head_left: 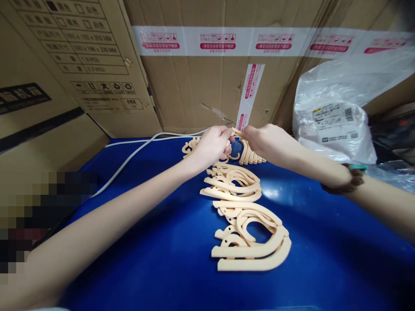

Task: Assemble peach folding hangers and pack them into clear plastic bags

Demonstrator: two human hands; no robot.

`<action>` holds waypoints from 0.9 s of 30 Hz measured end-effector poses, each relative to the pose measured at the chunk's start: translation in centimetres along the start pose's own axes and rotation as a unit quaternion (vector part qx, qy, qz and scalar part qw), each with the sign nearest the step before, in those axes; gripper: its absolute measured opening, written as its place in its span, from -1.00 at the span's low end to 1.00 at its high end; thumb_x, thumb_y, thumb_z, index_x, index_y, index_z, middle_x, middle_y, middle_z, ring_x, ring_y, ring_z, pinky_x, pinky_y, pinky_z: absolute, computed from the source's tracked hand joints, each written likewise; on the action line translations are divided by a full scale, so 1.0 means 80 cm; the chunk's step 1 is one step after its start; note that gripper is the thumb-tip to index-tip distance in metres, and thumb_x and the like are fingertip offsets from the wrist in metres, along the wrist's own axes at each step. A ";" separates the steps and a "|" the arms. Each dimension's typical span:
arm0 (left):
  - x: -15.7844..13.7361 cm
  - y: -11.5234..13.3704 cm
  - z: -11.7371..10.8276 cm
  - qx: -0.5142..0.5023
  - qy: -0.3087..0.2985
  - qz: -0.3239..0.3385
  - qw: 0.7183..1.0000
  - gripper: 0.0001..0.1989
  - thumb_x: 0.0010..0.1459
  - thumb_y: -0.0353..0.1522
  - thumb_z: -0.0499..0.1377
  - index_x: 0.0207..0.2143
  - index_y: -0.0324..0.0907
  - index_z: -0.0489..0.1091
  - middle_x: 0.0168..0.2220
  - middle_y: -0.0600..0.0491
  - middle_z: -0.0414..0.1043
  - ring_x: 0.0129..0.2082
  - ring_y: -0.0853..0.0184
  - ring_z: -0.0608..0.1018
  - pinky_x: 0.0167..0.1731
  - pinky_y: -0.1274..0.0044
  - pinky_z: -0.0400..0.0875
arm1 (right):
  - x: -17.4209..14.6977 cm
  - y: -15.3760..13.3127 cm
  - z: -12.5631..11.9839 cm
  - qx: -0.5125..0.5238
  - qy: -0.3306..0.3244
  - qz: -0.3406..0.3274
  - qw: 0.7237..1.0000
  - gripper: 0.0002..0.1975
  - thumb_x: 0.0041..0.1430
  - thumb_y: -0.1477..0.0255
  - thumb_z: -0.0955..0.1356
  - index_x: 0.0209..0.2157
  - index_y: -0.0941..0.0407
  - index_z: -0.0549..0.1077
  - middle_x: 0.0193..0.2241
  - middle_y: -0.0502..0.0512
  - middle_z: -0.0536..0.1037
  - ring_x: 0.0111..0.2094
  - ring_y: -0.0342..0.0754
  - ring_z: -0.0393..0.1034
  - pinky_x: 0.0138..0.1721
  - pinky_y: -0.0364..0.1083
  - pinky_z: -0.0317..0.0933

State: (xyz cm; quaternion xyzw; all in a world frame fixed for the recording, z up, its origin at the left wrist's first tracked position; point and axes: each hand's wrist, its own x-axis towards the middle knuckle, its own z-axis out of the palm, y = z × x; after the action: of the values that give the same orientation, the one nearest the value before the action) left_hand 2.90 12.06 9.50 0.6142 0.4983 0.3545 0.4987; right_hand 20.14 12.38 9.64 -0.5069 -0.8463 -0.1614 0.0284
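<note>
Above the far end of the blue table [155, 242], my left hand [215, 144] and my right hand [267, 140] are close together. Both have their fingers closed on a small beige hanger part [237, 132] between them, largely covered by the fingers. Just below them are a row of beige curved arms [251, 155] and several loose hooks [187, 149], partly hidden behind my left hand. Nearer to me lie folded beige plastic hangers in overlapping groups, one in the middle [240, 188] and one in front [256, 261].
Large cardboard boxes [201, 82] wall off the table's far side and left [123, 101]. A white cable [129, 153] runs along the left and back edge. Clear plastic bags with a labelled packet [337, 125] stand at the right back.
</note>
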 end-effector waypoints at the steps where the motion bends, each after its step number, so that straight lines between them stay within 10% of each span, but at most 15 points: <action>1: 0.003 -0.004 0.002 0.028 0.014 0.018 0.999 -0.68 0.40 -0.45 -0.10 -0.44 -0.21 0.25 -0.72 0.25 0.09 -0.80 0.58 0.15 -0.72 0.71 0.04 | 0.003 -0.002 0.000 0.044 0.001 0.000 0.999 -0.76 0.32 0.49 0.16 -0.26 0.21 0.43 -0.46 0.22 0.53 -0.49 -0.02 0.39 -0.48 -0.08 -0.01; 8: 0.016 -0.022 -0.030 0.164 0.124 0.176 0.963 -0.72 0.37 -0.35 0.00 -0.45 -0.18 0.27 -0.60 0.15 0.27 -0.63 0.47 0.36 -0.60 0.64 0.19 | 0.015 0.027 0.019 0.413 -0.044 0.163 0.895 -0.71 0.32 0.46 0.12 -0.42 0.11 0.36 -0.65 0.01 0.39 -0.72 -0.15 0.21 -0.60 -0.10 0.11; 14: 0.028 -0.032 -0.083 0.140 0.069 -0.010 0.988 -0.76 0.26 -0.35 0.10 -0.45 -0.22 0.46 -0.47 0.04 0.41 -0.56 0.45 0.41 -0.58 0.62 0.30 | -0.003 0.096 0.047 0.317 0.096 0.205 0.921 -0.76 0.29 0.31 0.23 -0.37 0.10 0.44 -0.61 0.03 0.38 -0.58 -0.09 0.22 -0.49 -0.09 0.04; 27: 0.053 -0.097 -0.117 0.350 0.163 0.044 0.921 -0.80 0.03 -0.25 0.31 -0.38 -0.18 0.43 -0.32 -0.01 0.51 -0.38 0.27 0.48 -0.42 0.52 0.16 | -0.060 0.134 0.099 0.329 0.104 0.063 0.936 -0.87 0.04 0.32 0.38 -0.38 0.08 0.50 -0.30 0.19 0.50 -0.33 0.03 0.44 -0.23 0.03 0.35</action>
State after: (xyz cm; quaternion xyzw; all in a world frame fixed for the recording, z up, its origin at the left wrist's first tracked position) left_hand -6.75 18.61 4.10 0.7043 0.6380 0.2741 0.1473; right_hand 32.66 15.33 3.75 -0.5020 -0.8106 0.0763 0.2918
